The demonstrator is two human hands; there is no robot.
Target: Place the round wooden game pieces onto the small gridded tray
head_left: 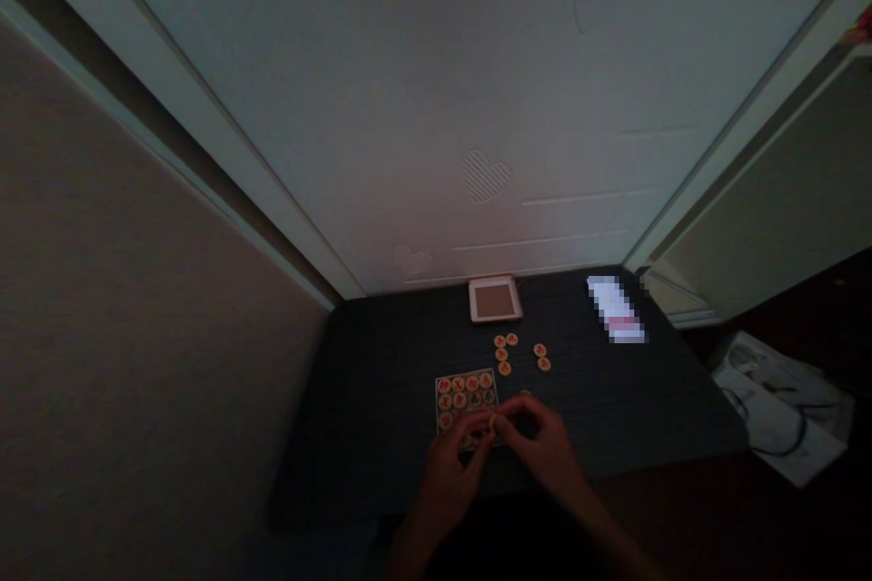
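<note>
Both my hands meet over the front of a shallow box (437, 407) filled with rows of round Chinese chess pieces (459, 385) with red or dark characters. Between the fingertips of my left hand (446, 467) and my right hand (543, 447), one Chinese chess piece (494, 423) is pinched on edge. The two hands hide the box's front right part. Beyond them, several loose pieces (501, 354) lie in a bent line on the dark table, and two more (542, 358) lie to their right. Another piece (526, 394) peeks out behind my right fingers.
At the back of the dark table (381, 354), against a white panel with raised hearts, rests a pale-rimmed tray or lid (472, 302) with a brown inside. A lit phone (617, 309), its screen blurred, lies at the back right. A white bag (783, 408) sits right of the table.
</note>
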